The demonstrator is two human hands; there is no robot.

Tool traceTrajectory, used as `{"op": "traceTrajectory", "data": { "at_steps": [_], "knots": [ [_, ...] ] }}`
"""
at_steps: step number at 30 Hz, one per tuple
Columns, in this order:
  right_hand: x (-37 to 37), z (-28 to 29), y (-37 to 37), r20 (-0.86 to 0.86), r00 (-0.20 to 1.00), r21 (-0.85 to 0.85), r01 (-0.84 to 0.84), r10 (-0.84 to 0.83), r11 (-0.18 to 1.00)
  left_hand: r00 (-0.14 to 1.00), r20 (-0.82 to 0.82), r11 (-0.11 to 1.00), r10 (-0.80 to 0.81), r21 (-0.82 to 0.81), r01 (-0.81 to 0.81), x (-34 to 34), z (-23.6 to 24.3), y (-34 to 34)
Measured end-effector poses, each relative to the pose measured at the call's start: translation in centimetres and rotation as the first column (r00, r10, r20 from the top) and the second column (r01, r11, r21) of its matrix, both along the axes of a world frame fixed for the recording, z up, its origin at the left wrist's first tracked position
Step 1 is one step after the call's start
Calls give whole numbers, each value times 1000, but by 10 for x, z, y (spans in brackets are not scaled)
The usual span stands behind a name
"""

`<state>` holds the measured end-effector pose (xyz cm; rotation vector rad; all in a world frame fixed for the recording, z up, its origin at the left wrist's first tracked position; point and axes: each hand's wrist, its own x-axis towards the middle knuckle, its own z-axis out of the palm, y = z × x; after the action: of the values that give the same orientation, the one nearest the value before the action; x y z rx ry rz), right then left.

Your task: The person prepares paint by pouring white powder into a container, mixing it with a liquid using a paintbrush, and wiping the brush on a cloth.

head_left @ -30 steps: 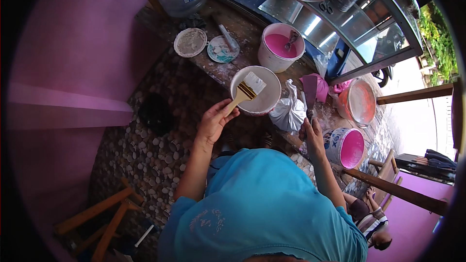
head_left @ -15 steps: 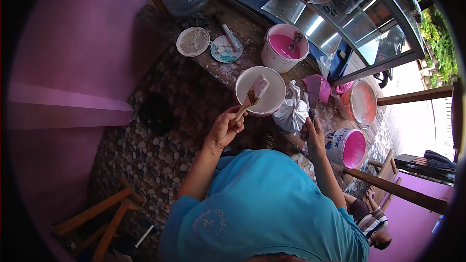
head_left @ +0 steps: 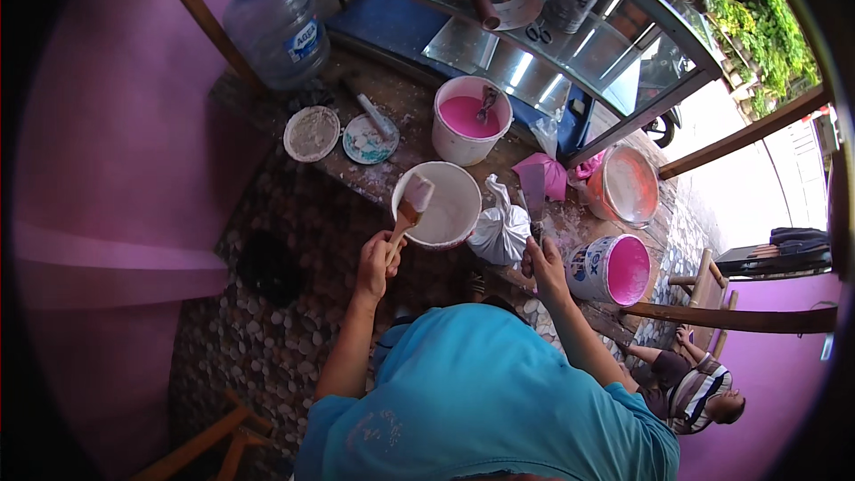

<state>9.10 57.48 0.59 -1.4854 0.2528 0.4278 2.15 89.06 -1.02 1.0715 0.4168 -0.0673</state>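
My left hand (head_left: 378, 265) is closed round the wooden handle of a paintbrush (head_left: 411, 213). The brush points upward, its bristles coated whitish pink, over the near left rim of a white bucket (head_left: 456, 204) with pale insides. Further right, my right hand (head_left: 547, 265) grips what looks like a putty knife (head_left: 533, 189), its flat blade pointing away from me; the fingers cover most of its handle. Between the bucket and that hand lies a knotted white plastic bag (head_left: 501, 230). A pink plastic bag (head_left: 545, 174) sits just behind the blade.
On the wooden bench stand a bucket of pink paint (head_left: 467, 118), an orange bucket (head_left: 626, 185), a pink-lined bucket (head_left: 614, 270), two round lids (head_left: 312, 134) and a water jug (head_left: 278, 31). A glass cabinet (head_left: 614, 62) is behind. At right, a person (head_left: 695, 387) sits on a bench.
The view has shifted, so more of the jug and cabinet shows. Both hands still hold their tools; the brush now sits nearer the bucket's left side.
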Motion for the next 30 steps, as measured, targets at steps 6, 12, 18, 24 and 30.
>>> {"op": "traceTrajectory", "data": {
  "at_steps": [6, 12, 18, 24, 30],
  "knots": [
    [1, 1, -6, -4, 1000, 34, 25, -25, 999, 983, 148, 692, 109, 698, -182, 15, -4, -9],
    [-2, -6, -9, -6, 999, 49, 50, -50, 998, 964, 215, 289, 156, 923, -253, 23, -14, -5],
    [-3, 0, -11, -52, 998, 36, 28, -26, 999, 968, 193, 236, 162, 945, -228, 24, -33, -6],
    [-3, 5, -3, -43, 999, 35, 21, -19, 999, 923, 325, 246, 208, 896, -370, 29, -41, -19],
    [1, 4, 1, -30, 999, 29, 12, -11, 1000, 942, 204, 447, 268, 839, -309, 36, -36, -21]
  ]
}}
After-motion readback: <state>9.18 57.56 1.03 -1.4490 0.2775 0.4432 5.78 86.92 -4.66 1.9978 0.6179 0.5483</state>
